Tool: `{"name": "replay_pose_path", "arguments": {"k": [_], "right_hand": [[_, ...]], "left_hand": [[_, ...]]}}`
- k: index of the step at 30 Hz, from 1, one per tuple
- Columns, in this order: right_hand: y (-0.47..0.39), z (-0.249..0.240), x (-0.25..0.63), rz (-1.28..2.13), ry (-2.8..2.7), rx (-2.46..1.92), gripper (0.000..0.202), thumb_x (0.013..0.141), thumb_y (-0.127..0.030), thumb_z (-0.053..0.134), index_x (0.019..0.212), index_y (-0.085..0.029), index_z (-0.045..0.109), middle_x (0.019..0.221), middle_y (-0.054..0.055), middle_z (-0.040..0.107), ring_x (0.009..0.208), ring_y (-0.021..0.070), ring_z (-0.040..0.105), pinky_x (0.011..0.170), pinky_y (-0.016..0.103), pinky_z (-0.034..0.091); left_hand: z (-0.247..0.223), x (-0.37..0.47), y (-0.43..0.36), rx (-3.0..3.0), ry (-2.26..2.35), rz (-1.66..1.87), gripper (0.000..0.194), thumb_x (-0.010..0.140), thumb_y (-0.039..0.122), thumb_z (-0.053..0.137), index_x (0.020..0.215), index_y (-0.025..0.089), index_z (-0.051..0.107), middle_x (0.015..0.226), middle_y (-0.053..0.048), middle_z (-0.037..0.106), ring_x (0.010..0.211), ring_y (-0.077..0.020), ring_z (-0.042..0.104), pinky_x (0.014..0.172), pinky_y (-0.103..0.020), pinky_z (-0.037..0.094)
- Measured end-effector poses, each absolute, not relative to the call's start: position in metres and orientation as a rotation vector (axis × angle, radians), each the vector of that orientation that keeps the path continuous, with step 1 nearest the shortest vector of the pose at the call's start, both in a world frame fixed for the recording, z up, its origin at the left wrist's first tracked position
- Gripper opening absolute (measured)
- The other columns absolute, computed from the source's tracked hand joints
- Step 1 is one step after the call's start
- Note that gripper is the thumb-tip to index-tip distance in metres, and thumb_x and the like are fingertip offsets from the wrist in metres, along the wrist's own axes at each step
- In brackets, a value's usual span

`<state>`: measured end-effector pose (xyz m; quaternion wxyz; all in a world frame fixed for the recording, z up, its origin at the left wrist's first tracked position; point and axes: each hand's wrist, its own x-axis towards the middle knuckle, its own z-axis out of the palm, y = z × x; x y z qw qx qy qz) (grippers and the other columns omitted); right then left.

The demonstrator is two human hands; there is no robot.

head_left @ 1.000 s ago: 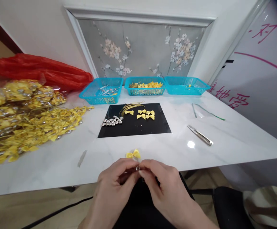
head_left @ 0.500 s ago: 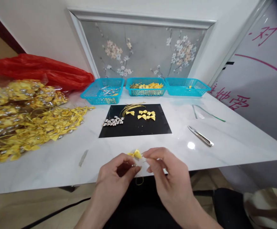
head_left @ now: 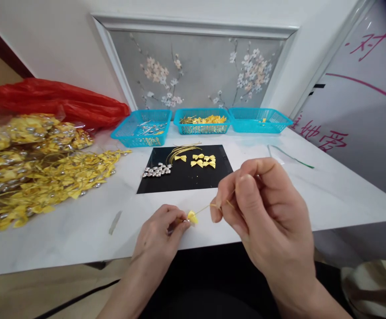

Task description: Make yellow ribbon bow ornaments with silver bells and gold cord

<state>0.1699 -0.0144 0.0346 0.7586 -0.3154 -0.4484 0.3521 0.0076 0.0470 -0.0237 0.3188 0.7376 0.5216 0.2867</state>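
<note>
Near the table's front edge, my left hand (head_left: 161, 235) pinches a yellow ribbon bow (head_left: 192, 217) with a silver bead (head_left: 186, 220) beside its fingertips. From the bow a thin yellow cord (head_left: 203, 208) runs up to the right. My right hand (head_left: 262, 212) is closed on that cord, thumb against the curled fingers, raised above the table. Beyond the hands lies a black mat (head_left: 176, 184) holding several silver heart-shaped beads (head_left: 156, 170), several more yellow bows (head_left: 203, 161) and a bundle of gold cords (head_left: 179, 152).
Three blue baskets (head_left: 140, 141) line the wall; the middle one holds yellow pieces. Heaped yellow bow-and-bead strands (head_left: 56, 186) cover the left side, with a red plastic bag (head_left: 53, 99) behind. A green-edged clear strip (head_left: 289, 156) lies at right, a grey strip (head_left: 115, 222) at left.
My right hand has moved up and to the right, drawing the cord out from the bow. My left hand stays near its place, holding the bow. The snips on the right are now hidden.
</note>
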Motion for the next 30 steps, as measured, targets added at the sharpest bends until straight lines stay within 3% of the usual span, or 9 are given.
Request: {"name": "replay_pose_path", "arguments": {"k": [2,7,10,13,17,19,23,30], "right_hand": [[-0.019,0.038,0.169,0.794,-0.956,-0.662,0.017,0.105,-0.021,0.053,0.089,-0.024,0.053,0.076,-0.006,0.066,0.042,0.0036,0.047,0.052,0.024,0.052],[-0.031,0.044,0.173,0.799,-0.917,-0.636,0.017,0.106,-0.025,0.056,0.089,-0.025,0.056,0.067,-0.007,0.060,0.045,0.0056,0.053,0.047,0.022,0.045],[-0.038,0.048,0.180,0.782,-0.923,-0.676,0.017,0.105,-0.024,0.058,0.088,-0.026,0.057,0.062,-0.007,0.057,0.044,0.0069,0.052,0.043,0.021,0.045],[-0.045,0.049,0.190,0.755,-0.892,-0.717,0.018,0.103,-0.025,0.060,0.085,-0.026,0.059,0.059,-0.006,0.055,0.038,0.0065,0.043,0.040,0.020,0.047],[-0.054,0.047,0.204,0.700,-0.813,-0.721,0.021,0.107,-0.025,0.049,0.091,-0.026,0.063,0.056,-0.008,0.042,0.034,0.0064,0.024,0.035,0.020,0.042],[-0.056,0.045,0.212,0.693,-0.767,-0.737,0.023,0.108,-0.027,0.048,0.091,-0.026,0.063,0.060,-0.008,0.037,0.036,0.0071,0.020,0.035,0.022,0.038],[-0.053,0.042,0.227,0.674,-0.648,-0.781,0.022,0.105,-0.031,0.056,0.086,-0.026,0.063,0.072,-0.004,0.035,0.045,0.0102,0.021,0.036,0.026,0.036],[-0.049,0.039,0.247,0.636,-0.556,-0.821,0.027,0.106,-0.019,0.048,0.083,-0.023,0.064,0.074,-0.005,0.032,0.049,0.0092,-0.006,0.036,0.033,0.029]], "left_hand": [[-0.023,0.010,0.046,1.971,1.364,0.731,0.019,0.082,0.038,0.065,0.074,0.025,0.077,0.090,-0.005,0.076,0.070,-0.0229,0.071,0.065,-0.033,0.056],[-0.027,0.012,0.045,1.988,1.334,0.739,0.012,0.079,0.030,0.064,0.073,0.027,0.074,0.105,-0.006,0.080,0.102,-0.0305,0.073,0.084,-0.040,0.058],[-0.032,0.009,0.044,1.957,1.309,0.756,0.011,0.080,0.028,0.063,0.074,0.026,0.072,0.109,-0.007,0.080,0.097,-0.0291,0.075,0.079,-0.039,0.060],[-0.034,0.006,0.042,1.912,1.257,0.796,0.009,0.082,0.028,0.064,0.074,0.024,0.067,0.110,-0.009,0.079,0.089,-0.0259,0.076,0.079,-0.037,0.060],[-0.030,0.002,0.034,1.772,1.131,0.871,0.019,0.085,0.030,0.066,0.070,0.023,0.058,0.127,-0.012,0.072,0.100,-0.0261,0.077,0.081,-0.033,0.062],[-0.028,0.000,0.030,1.647,1.034,0.887,0.018,0.084,0.025,0.069,0.070,0.023,0.058,0.117,-0.010,0.075,0.098,-0.0244,0.078,0.080,-0.030,0.062],[-0.020,-0.005,0.022,1.527,0.928,0.887,0.015,0.079,0.014,0.074,0.071,0.023,0.064,0.083,0.000,0.073,0.067,-0.0140,0.072,0.065,-0.021,0.060],[-0.003,-0.010,0.013,1.569,0.983,0.967,0.017,0.069,0.014,0.081,0.073,0.029,0.077,0.073,0.003,0.078,0.060,-0.0125,0.072,0.056,-0.014,0.058]]}}
